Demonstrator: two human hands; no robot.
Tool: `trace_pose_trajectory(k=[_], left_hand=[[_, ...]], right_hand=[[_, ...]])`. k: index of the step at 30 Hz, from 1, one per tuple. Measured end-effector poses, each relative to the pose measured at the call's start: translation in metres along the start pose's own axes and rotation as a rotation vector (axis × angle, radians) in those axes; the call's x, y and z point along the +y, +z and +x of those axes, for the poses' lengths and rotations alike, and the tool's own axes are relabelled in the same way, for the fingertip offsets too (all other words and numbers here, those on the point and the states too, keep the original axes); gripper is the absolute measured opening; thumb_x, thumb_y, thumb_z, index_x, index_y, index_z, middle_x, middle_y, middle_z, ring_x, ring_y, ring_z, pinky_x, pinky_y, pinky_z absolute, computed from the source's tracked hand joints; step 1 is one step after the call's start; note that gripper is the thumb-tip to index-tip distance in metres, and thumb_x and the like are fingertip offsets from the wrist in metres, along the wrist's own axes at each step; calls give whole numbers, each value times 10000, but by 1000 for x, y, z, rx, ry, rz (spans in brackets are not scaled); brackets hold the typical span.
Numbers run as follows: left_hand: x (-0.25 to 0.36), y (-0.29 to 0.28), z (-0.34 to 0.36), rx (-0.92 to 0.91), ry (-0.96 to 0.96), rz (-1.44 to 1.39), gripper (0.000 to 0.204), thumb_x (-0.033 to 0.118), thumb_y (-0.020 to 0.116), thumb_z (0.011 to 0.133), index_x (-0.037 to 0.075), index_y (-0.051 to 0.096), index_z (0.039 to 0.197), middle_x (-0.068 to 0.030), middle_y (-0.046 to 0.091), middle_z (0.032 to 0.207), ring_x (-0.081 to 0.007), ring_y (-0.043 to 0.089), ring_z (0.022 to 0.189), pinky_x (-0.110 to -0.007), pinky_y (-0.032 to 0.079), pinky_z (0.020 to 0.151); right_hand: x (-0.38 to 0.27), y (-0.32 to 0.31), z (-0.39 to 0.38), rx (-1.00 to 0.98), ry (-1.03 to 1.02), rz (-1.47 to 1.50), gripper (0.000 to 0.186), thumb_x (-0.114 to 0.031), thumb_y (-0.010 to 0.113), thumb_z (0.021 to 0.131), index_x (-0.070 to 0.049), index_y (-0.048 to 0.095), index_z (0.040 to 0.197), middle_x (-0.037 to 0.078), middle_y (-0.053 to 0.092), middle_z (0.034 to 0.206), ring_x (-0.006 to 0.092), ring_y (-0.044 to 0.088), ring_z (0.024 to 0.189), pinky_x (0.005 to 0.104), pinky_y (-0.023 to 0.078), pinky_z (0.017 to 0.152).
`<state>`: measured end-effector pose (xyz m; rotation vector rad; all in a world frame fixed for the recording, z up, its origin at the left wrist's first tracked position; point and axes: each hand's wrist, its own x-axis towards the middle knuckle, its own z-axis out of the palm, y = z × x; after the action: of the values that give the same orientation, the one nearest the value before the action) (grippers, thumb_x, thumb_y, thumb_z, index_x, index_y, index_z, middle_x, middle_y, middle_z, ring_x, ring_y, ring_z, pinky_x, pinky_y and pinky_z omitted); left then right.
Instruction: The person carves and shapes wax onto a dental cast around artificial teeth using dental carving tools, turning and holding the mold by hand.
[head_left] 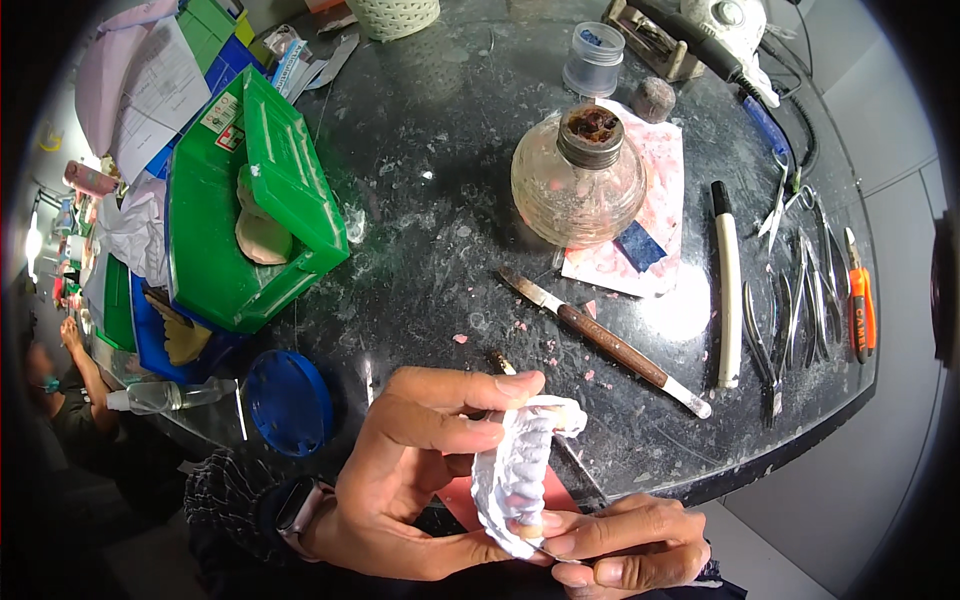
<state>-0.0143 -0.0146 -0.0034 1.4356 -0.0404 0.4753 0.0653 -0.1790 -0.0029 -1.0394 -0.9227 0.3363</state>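
Observation:
My left hand (420,470) is closed around a white dental cast (520,470) with a curved row of tooth shapes, gripping it between the fingers above and the thumb below. At the lower end of the cast, my right hand (630,545) pinches a thin metal tool (548,553), whose tip meets the cast's edge. Most of that tool is hidden by the fingers. A pinkish-red sheet (462,500) shows behind the cast, close to the table's front edge. Beyond my hands lies a wax knife (610,345) with a brown wooden handle.
A glass spirit burner (580,185) stands on a pink-stained white pad (665,190). Pliers and scissors (800,300) lie at right beside a white-barrelled marker (728,290) and orange-handled cutters (860,300). At left are a green bin (200,270), a blue lid (288,402) and a clear bottle (170,397).

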Motion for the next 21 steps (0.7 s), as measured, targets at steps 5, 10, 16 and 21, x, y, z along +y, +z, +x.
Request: trace_pose_trajectory(k=[5,10,16,21], left_hand=[[5,0,-1,6,-29,13,677,-103,743,567,21,381,1126,-209,352,1171,-331,398,1173,-375,456,901],[3,2,3,-8,2,-8,666,-110,736,572,14,377,1119,-215,355,1169,-328,395,1174,-375,456,901],[3,-2,0,1,6,26,643,-95,744,572,2,379,1093,-215,349,1174,-325,398,1171,-375,459,895],[7,0,1,-15,-56,-63,676,-90,741,584,5,365,1137,-212,328,1207,-310,407,1165,-371,472,878]], right_hand=[[22,20,-8,158,-93,48,213,120,644,680,87,484,817,251,576,779,277,637,691,329,536,601],[10,22,-6,258,-97,-8,182,124,631,689,82,477,777,249,575,775,272,637,700,334,536,629],[-2,6,4,-26,54,-132,214,98,670,673,55,463,702,245,589,796,283,638,702,345,537,631],[16,25,-11,260,-37,212,255,56,684,682,30,452,783,242,572,838,311,623,799,404,521,741]])
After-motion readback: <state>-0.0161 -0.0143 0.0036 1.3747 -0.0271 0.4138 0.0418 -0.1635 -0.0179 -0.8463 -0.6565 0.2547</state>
